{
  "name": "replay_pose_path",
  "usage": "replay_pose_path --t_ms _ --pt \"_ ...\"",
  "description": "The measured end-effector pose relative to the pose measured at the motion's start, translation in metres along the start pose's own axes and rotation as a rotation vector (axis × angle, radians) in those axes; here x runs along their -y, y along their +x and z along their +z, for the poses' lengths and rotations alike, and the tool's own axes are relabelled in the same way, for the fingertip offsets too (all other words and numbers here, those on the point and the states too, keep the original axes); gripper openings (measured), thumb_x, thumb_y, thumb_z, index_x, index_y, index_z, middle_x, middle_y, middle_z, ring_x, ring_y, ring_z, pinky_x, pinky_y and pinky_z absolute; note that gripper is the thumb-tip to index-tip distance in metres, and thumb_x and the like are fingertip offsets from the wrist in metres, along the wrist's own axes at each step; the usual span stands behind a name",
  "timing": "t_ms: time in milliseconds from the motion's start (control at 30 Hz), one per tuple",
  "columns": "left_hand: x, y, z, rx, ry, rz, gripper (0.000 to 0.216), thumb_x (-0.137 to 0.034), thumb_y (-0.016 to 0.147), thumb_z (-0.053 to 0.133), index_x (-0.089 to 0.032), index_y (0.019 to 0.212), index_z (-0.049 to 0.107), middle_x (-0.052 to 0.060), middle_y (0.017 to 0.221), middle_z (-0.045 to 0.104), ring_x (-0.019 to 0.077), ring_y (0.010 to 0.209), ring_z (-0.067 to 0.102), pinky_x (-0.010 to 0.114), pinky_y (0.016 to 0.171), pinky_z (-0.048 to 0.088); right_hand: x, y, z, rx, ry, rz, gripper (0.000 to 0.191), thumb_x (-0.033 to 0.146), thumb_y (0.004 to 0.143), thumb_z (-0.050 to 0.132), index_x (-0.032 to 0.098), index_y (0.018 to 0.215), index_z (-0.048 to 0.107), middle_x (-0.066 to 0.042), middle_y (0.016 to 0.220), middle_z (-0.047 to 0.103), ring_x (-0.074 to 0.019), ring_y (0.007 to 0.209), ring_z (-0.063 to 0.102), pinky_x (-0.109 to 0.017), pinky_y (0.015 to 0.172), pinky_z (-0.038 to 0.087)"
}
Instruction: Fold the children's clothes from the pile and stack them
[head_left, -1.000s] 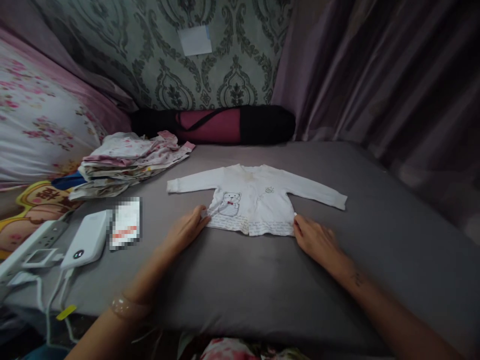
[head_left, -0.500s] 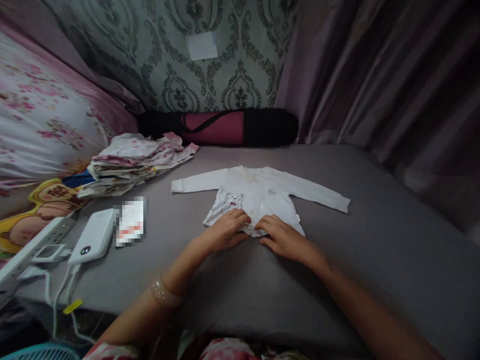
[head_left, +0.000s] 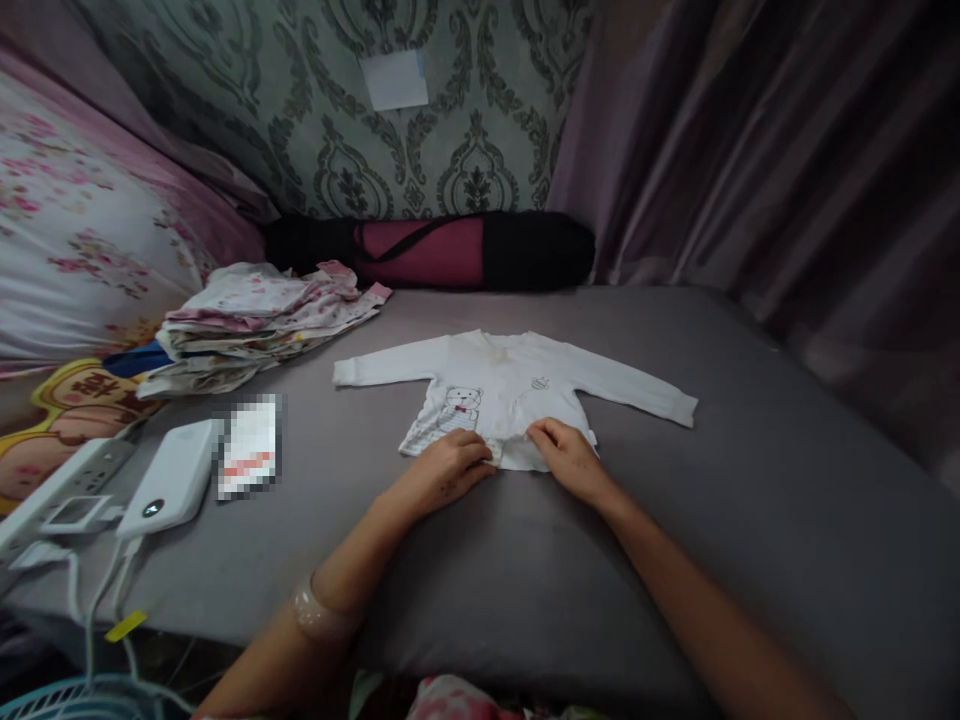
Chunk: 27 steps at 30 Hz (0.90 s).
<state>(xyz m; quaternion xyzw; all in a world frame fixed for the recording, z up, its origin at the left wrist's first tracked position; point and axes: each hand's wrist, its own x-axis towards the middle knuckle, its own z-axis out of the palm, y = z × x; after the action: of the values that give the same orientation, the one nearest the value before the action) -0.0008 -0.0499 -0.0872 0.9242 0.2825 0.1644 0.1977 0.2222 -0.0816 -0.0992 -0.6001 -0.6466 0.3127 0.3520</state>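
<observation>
A small white long-sleeved baby shirt [head_left: 499,385] lies spread on the grey sheet, front up, both sleeves stretched out sideways. A bear drawing marks its left front and a small bee drawing the other side. My left hand [head_left: 450,468] is closed at the bottom hem near the middle, with cloth between thumb and fingers. A little to the right, my right hand [head_left: 568,460] pinches the front edge and holds it slightly raised. Between the two hands the inner white back layer shows.
A pile of folded clothes [head_left: 262,315] sits at the back left. Nearer on the left are a white power bank [head_left: 172,475] with cables, a blurred packet [head_left: 250,447] and a power strip [head_left: 71,490]. A black and maroon roll bag [head_left: 427,252] lies along the wall.
My right hand has shifted slightly right and closed on the shirt's front edge, lifting it. The gap between the hands has widened. The left hand stays at the hem.
</observation>
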Motion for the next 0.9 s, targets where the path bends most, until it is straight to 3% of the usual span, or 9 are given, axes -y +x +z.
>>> replay_pose_path --t_ms 100,200,500,633,733,833,900 --pt "-0.005 0.000 0.005 -0.077 0.012 -0.002 0.027 -0.032 0.097 0.042 -0.019 0.099 0.065 0.007 0.095 0.064 0.0176 0.093 0.057 0.030 0.085 0.046 -0.001 0.003 0.002 -0.114 0.073 0.085 0.027 0.039 0.089 0.046 0.018 0.081 0.062 0.001 0.069 0.060 -0.0151 0.066 0.054 -0.025 0.061 0.040" --pt "-0.010 0.001 0.010 -0.133 0.044 -0.009 0.027 -0.031 0.097 0.042 -0.018 0.100 0.066 0.007 0.095 0.063 0.0177 0.091 0.056 0.030 0.083 0.046 0.004 -0.002 0.003 -0.129 0.080 0.068 0.028 0.040 0.089 0.047 0.018 0.082 0.062 0.001 0.070 0.060 -0.0150 0.067 0.054 -0.025 0.062 0.039" --pt "-0.014 -0.001 0.009 -0.019 0.089 0.042 0.025 -0.027 0.095 0.045 -0.019 0.102 0.067 0.006 0.087 0.060 0.0172 0.083 0.054 0.029 0.075 0.046 0.008 -0.015 0.014 -0.030 -0.091 -0.113 0.018 0.026 0.095 0.046 0.019 0.085 0.060 -0.002 0.083 0.063 -0.0156 0.079 0.058 -0.026 0.073 0.041" --pt "-0.015 -0.003 0.000 -0.030 -0.016 0.083 0.021 -0.026 0.093 0.049 -0.019 0.089 0.068 0.006 0.086 0.061 0.0163 0.083 0.056 0.029 0.077 0.046 0.018 -0.025 0.007 0.123 -0.273 -0.291 0.016 0.023 0.094 0.049 0.019 0.088 0.063 -0.004 0.088 0.063 -0.0173 0.088 0.056 -0.029 0.080 0.041" --pt "-0.010 0.002 -0.009 -0.115 -0.101 0.046 0.023 -0.026 0.093 0.048 -0.017 0.079 0.064 0.006 0.085 0.062 0.0157 0.083 0.057 0.028 0.077 0.047 0.029 -0.030 -0.007 0.298 -0.329 -0.380 0.016 0.025 0.093 0.051 0.020 0.088 0.066 -0.005 0.090 0.063 -0.0171 0.088 0.057 -0.029 0.081 0.043" --pt "0.002 0.022 -0.013 -0.193 -0.076 -0.034 0.019 -0.025 0.093 0.047 -0.018 0.087 0.064 0.006 0.087 0.063 0.0171 0.086 0.058 0.029 0.078 0.048 0.028 -0.017 -0.022 0.425 -0.218 -0.410 0.020 0.026 0.095 0.048 0.021 0.088 0.066 -0.003 0.089 0.065 -0.0150 0.085 0.060 -0.027 0.080 0.045" --pt "0.014 0.047 -0.009 -0.203 -0.015 -0.022 0.019 -0.021 0.092 0.046 -0.018 0.100 0.063 0.008 0.095 0.065 0.0193 0.093 0.059 0.033 0.083 0.048 0.016 0.004 -0.028 0.358 -0.162 -0.402 0.023 0.025 0.096 0.043 0.021 0.095 0.066 -0.004 0.095 0.067 -0.0156 0.090 0.061 -0.028 0.084 0.047"
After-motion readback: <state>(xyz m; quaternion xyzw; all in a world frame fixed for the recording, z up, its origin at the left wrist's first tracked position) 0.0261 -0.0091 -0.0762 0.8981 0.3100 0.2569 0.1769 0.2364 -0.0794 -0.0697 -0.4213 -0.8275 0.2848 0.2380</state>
